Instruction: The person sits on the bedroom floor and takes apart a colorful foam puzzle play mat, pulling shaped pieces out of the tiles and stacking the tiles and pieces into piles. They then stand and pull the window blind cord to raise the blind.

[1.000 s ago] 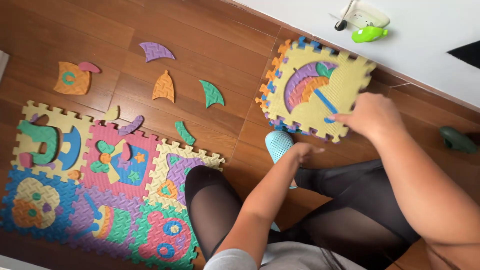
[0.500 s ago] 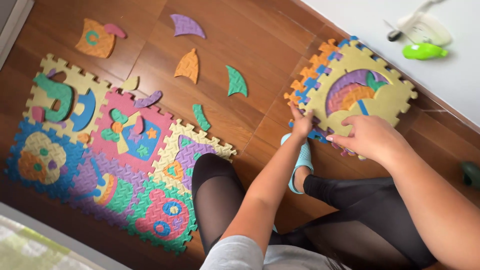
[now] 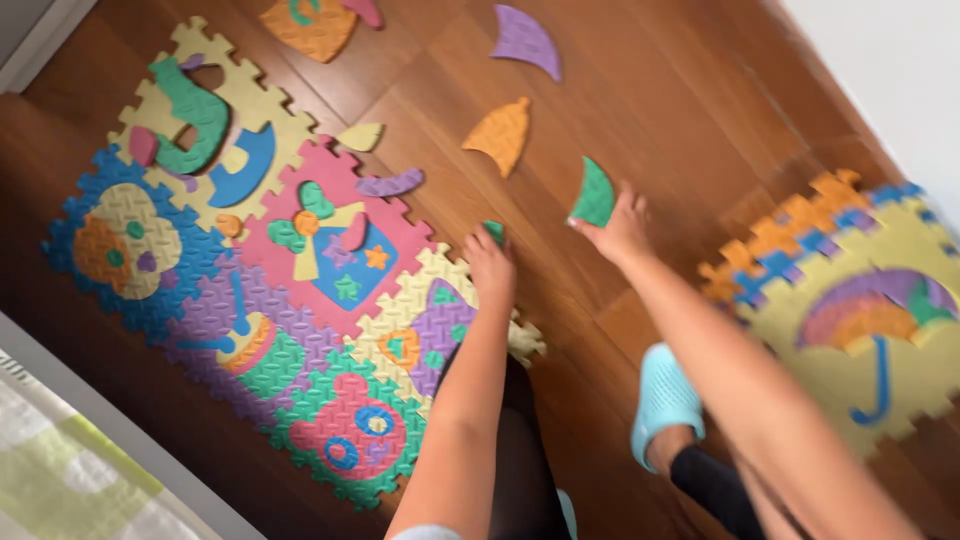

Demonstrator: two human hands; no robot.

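My right hand (image 3: 618, 232) pinches a green curved foam piece (image 3: 594, 194) on the wooden floor. My left hand (image 3: 490, 264) covers a smaller green foam piece (image 3: 494, 231), of which only a tip shows, at the edge of the joined foam puzzle mat (image 3: 330, 250). An orange bell-shaped piece (image 3: 503, 132) and a purple curved piece (image 3: 527, 40) lie just beyond my hands. To the right sits a separate yellow tile with an umbrella picture (image 3: 865, 320) and an orange and blue toothed border.
Loose pieces on the mat include a purple strip (image 3: 390, 184) and a pale yellow wedge (image 3: 360, 136). An orange tile (image 3: 312, 22) lies at the top. My light blue slipper (image 3: 664, 396) rests on the floor. A grey ledge (image 3: 110, 430) runs bottom left, a white wall (image 3: 890, 70) top right.
Both hands left the umbrella tile and moved left to the loose green pieces on the floor. My right hand took hold of the larger green piece. The view swung left.
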